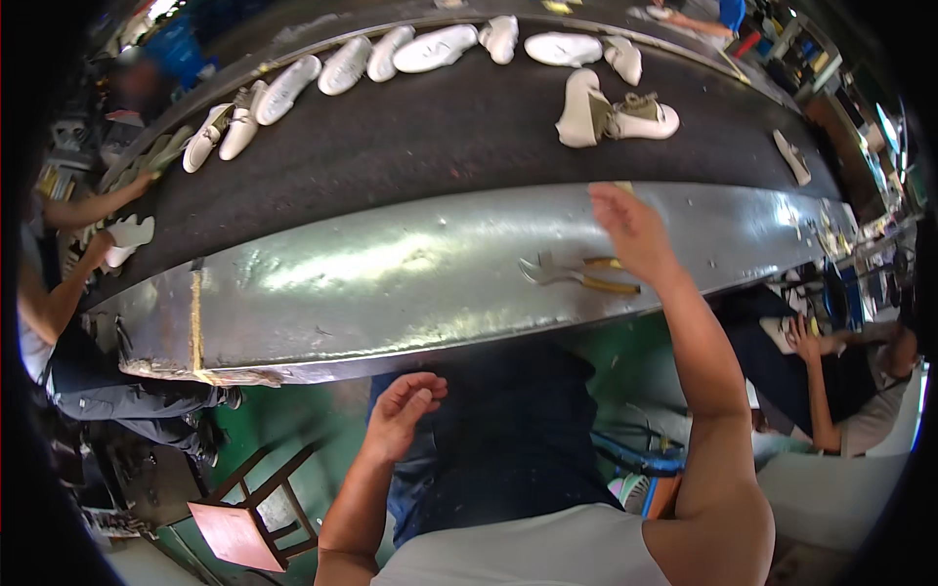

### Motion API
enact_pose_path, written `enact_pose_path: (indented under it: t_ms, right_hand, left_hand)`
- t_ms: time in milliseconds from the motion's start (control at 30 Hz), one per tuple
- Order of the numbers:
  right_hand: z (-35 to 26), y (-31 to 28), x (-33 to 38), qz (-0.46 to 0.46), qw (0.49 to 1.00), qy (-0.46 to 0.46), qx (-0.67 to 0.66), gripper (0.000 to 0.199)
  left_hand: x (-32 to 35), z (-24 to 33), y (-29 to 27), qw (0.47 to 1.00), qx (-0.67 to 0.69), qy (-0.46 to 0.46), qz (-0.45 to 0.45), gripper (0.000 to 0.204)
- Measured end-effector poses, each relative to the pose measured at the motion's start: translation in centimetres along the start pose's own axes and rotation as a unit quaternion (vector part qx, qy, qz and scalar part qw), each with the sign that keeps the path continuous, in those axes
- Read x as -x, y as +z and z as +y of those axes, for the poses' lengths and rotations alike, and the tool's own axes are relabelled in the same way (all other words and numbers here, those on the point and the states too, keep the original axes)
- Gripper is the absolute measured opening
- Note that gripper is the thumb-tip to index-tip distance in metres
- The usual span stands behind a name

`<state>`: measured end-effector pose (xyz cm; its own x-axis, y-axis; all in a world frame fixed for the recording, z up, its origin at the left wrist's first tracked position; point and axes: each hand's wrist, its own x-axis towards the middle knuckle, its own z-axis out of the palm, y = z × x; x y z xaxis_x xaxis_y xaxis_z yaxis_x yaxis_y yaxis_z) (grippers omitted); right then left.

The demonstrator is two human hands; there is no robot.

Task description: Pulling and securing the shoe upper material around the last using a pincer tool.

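Note:
My right hand (633, 232) reaches over the metal-covered bench edge (420, 269), its fingers stretched out and holding nothing visible. Just below it on the metal lie pincers (572, 274) with yellowish handles, their jaws to the left; the hand appears apart from them. Held low in front of the bench, above my lap, is my left hand (403, 418). Its fingers are loosely bent, and nothing shows in them. Beyond the metal runs a dark conveyor belt (391, 166). On it, past my right hand, a white shoe with green laces (645, 115) rests against another white shoe (583, 107).
Several white shoes (437, 49) line the belt's far side, and a single shoe part (791, 158) lies at its right. At left a person's hand holds a white shoe (127, 237); at right a seated person handles another (779, 334). A stool (237, 534) stands lower left.

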<state>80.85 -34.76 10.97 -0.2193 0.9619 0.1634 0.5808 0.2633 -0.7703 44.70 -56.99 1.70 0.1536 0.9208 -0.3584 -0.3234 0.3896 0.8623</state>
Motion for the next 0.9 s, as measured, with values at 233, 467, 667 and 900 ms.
enact_pose_path:
  t_ms: [233,467,667,900]
  right_hand:
    - [2.1,0.6,7.8,-0.001,0.897,-0.164,0.410,0.067]
    - [1.6,-2.1,7.9,-0.188,0.940,0.236,-0.160,0.045]
    - [0.9,-0.1,7.6,-0.233,0.576,0.032,-0.783,0.063]
    - [-0.6,-0.3,6.1,-0.130,0.627,0.042,-0.767,0.072]
  left_hand:
    - [-1.6,0.8,1.7,0.999,-0.017,-0.024,-0.032,0.030]
    - [-1.7,0.6,2.9,0.997,-0.054,-0.014,-0.056,0.031]
    - [-0.8,-0.3,2.5,0.996,-0.041,-0.055,-0.054,0.031]
    - [-0.6,-0.5,2.7,0.995,-0.041,-0.076,-0.054,0.029]
